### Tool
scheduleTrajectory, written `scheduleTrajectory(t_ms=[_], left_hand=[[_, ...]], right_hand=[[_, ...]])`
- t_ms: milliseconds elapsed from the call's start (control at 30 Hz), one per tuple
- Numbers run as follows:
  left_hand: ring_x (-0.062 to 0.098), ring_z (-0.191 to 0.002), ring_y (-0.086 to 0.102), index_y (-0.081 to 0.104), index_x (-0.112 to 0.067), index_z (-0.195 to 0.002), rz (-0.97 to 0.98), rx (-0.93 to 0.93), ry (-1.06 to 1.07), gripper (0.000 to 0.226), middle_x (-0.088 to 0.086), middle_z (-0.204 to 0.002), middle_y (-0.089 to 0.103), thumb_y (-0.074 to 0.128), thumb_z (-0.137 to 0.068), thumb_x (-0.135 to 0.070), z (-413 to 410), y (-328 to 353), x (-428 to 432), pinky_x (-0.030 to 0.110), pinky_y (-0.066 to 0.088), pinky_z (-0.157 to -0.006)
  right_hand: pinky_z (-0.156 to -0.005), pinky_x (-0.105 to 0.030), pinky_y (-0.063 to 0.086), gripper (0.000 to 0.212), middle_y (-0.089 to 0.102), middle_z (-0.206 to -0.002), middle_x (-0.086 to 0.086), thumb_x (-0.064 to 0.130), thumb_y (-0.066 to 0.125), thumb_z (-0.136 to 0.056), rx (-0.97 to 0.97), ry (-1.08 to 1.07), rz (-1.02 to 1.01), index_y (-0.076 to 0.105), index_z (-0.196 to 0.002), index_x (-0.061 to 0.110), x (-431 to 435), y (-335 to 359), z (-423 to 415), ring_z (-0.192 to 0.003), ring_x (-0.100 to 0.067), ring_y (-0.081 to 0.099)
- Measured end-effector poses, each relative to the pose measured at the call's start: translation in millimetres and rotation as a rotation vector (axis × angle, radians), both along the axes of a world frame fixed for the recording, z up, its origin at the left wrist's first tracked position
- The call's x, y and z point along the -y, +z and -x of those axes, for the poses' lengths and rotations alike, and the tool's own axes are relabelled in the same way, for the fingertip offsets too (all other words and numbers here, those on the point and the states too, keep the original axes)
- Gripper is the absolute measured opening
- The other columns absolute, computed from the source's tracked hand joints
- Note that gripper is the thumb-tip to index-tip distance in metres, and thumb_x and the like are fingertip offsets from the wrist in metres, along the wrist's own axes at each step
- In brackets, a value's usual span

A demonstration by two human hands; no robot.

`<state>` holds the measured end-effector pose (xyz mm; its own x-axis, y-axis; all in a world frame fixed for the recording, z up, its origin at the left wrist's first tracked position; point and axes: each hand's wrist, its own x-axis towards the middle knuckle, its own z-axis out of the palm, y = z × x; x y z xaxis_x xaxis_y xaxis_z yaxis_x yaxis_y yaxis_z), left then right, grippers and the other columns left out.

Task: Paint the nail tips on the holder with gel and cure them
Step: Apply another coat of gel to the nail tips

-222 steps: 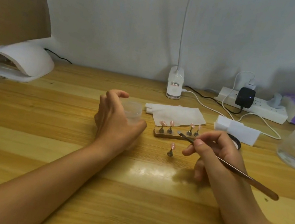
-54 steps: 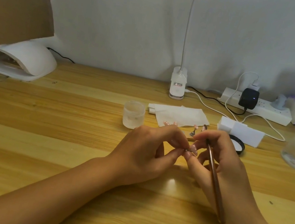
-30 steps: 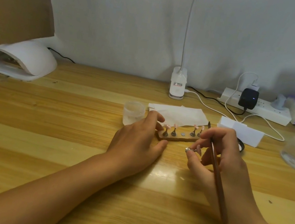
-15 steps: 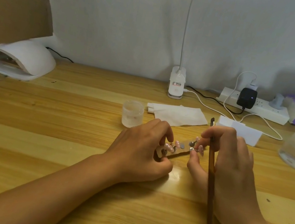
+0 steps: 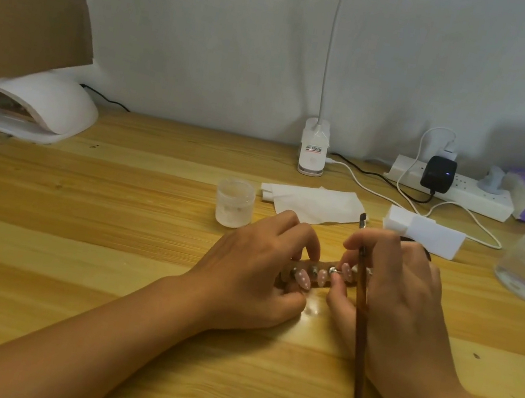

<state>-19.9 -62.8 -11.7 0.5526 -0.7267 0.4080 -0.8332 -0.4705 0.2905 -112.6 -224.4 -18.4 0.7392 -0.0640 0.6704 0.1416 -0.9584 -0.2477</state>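
Pale wooden counter (image 5: pixel 74 236) runs back to a grey wall, with a white curing lamp (image 5: pixel 51 104) at its far left, well apart from the work.

Near the middle, the left hand (image 5: pixel 248 276) curls its fingers round the left end of the small wooden holder (image 5: pixel 324 265) and tips it up toward the camera. The holder's pegs carry pink nail tips (image 5: pixel 304 279), some with pale dots.

The right hand (image 5: pixel 402 291) is curled too. It keeps a brown-handled brush (image 5: pixel 360 316) tucked along the palm, bristles pointing away from the person. Its thumb and forefinger pinch a small metal peg at the holder's right part. I cannot tell whether that peg is seated.

A frosted jar (image 5: pixel 233 206) stands open just behind the left hand.

As I judge it, the painting is paused or close to finished, since the brush touches no tip and the tips already show colour. The step in hand looks like fitting a peg to the holder. Whether any coat remains cannot be told. Carrying the holder to the lamp for curing seems to be what is left.
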Motion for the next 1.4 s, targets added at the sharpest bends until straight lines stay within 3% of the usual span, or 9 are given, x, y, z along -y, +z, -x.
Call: scheduleTrajectory(t_ms=[200,467,633,1000,1400], left_hand=[[0.003,-0.075,0.039,0.053,-0.032,-0.104,-0.007,0.017,-0.008,0.033,-0.016,-0.094,0.044,0.053,-0.072,-0.041,1.0,1.6,0.3,0.013,0.029,-0.056],[0.003,-0.075,0.04,0.052,-0.035,-0.105,-0.041,0.018,0.017,0.033,-0.017,-0.095,0.046,0.06,-0.073,-0.039,1.7,1.8,0.1,0.012,0.028,-0.056],[-0.01,-0.076,0.043,0.055,-0.037,-0.104,-0.032,-0.017,0.039,0.031,-0.018,-0.095,0.049,0.061,-0.074,-0.041,2.6,2.1,0.0,0.011,0.026,-0.057],[-0.013,-0.083,0.042,0.059,-0.037,-0.1,0.02,-0.041,0.103,0.027,-0.019,-0.093,0.051,0.058,-0.073,-0.04,-0.2,-1.2,0.9,0.01,0.029,-0.061],[-0.006,-0.083,0.046,0.059,-0.039,-0.099,0.039,-0.109,0.132,0.025,-0.021,-0.091,0.051,0.057,-0.074,-0.041,-3.5,-1.8,1.6,0.014,0.031,-0.063]], right_hand=[[-0.078,-0.029,0.029,0.047,0.055,-0.084,0.009,0.014,0.074,-0.073,-0.069,-0.017,-0.006,0.048,-0.111,0.02,0.2,-0.3,-0.2,-0.085,-0.011,0.043],[-0.078,-0.031,0.031,0.05,0.052,-0.084,0.012,0.016,0.078,-0.073,-0.104,-0.027,0.02,0.047,-0.112,0.021,-0.1,0.0,0.6,-0.087,-0.009,0.04],[-0.082,-0.031,0.031,0.054,0.054,-0.094,0.01,0.016,0.078,-0.073,-0.104,-0.035,0.005,0.046,-0.116,0.02,-0.6,-1.7,0.8,-0.096,-0.014,0.043],[-0.089,-0.035,0.03,0.05,0.049,-0.1,0.013,0.009,0.068,-0.078,-0.059,-0.091,-0.048,0.041,-0.117,0.023,0.7,-1.6,0.3,-0.1,-0.014,0.043],[-0.083,-0.035,0.032,0.06,0.054,-0.101,0.011,-0.005,0.072,-0.073,-0.06,-0.075,-0.068,0.04,-0.116,0.024,2.4,-2.3,-1.1,-0.097,-0.016,0.048]])
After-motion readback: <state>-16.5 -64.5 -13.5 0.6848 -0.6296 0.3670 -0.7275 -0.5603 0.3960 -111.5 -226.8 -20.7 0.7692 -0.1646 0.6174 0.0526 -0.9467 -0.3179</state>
